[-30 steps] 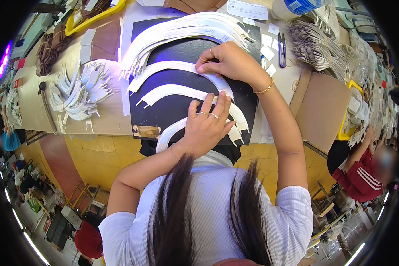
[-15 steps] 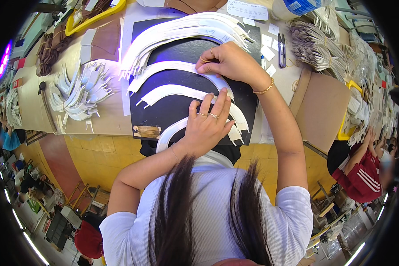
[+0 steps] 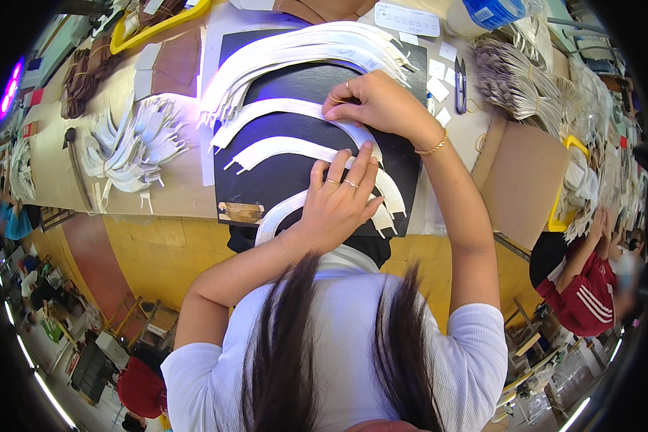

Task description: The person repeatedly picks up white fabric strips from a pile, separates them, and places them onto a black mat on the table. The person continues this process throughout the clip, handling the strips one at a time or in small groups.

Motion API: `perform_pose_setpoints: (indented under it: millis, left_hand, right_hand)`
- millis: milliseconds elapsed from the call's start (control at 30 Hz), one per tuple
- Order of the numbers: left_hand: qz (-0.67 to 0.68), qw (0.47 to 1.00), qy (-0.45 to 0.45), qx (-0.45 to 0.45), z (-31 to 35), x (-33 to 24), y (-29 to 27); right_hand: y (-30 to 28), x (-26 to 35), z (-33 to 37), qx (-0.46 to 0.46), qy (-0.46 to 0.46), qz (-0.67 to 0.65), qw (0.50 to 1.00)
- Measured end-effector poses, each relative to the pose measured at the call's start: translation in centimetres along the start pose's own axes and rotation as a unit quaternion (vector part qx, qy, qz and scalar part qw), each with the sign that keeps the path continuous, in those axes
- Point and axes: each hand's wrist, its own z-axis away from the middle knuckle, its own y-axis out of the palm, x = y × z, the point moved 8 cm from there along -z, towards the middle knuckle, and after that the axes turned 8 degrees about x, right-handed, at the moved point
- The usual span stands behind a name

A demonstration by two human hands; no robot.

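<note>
A black board [image 3: 302, 162] lies in front of me, with curved white strips of flat material laid on it in arcs. My right hand [image 3: 378, 106] is closed in a pinch at the upper single curved strip [image 3: 273, 108], thumb and forefinger on its right part. My left hand [image 3: 338, 193] rests flat with fingers spread over the right part of the middle curved strip [image 3: 284, 146]. Its palm partly covers the nearest curved strip [image 3: 284, 214]. At the board's far side sits a thick stack of curved white strips [image 3: 302, 52].
On the left lies a fanned bundle of white strips [image 3: 133, 147]. Brown pieces [image 3: 180, 61] and a yellow tray [image 3: 158, 32] are behind it. To the right are thread snips [image 3: 460, 85], paper slips, a bottle [image 3: 482, 14] and bundled pale strips [image 3: 515, 79]. Another person's red sleeve [image 3: 583, 295] shows at far right.
Both hands stay at the same strips, with barely any finger movement. The whole view has shifted slightly.
</note>
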Motion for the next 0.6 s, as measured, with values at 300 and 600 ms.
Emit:
perform_pose_setpoints:
  millis: [300, 600]
  left_hand:
    - [0.027, 1.0, 0.006, 0.014, -0.1, 0.2, -0.2]
    - [0.04, 0.999, 0.009, 0.023, -0.1, 0.4, -0.3]
  right_hand:
    - [-0.4, 1.0, 0.5, 0.003, -0.024, 0.004, 1.0]
    - [-0.3, 1.1, 0.3, 0.007, -0.001, 0.025, 1.0]
